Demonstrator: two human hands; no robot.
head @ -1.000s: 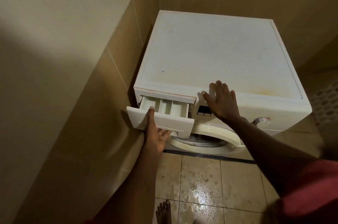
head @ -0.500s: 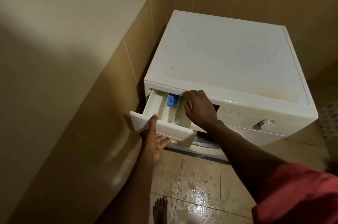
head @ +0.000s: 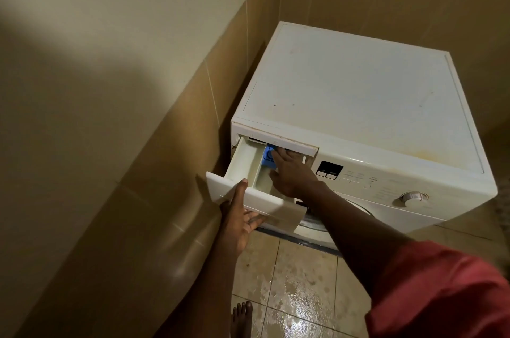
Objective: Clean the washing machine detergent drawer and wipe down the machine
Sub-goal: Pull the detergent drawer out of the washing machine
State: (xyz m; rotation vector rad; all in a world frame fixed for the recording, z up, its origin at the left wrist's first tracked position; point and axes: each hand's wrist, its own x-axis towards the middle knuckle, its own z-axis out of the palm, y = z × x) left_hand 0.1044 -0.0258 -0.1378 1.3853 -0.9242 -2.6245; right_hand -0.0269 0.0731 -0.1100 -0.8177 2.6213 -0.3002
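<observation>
Drawer hangs half out of washer, top-left, not yet free. Left grip clasps front panel, thumb on top, fingers under. Right grip released, straight fingers pressing blue tab at back. Likely light, stiff plastic, maybe slick with residue; support underneath, pull straight.

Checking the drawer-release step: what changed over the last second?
Right hand left the washing machine front edge and moved left into the detergent drawer, now touching the blue insert. The drawer slid further out. Left hand still holds the drawer front; machine unmoved.
</observation>
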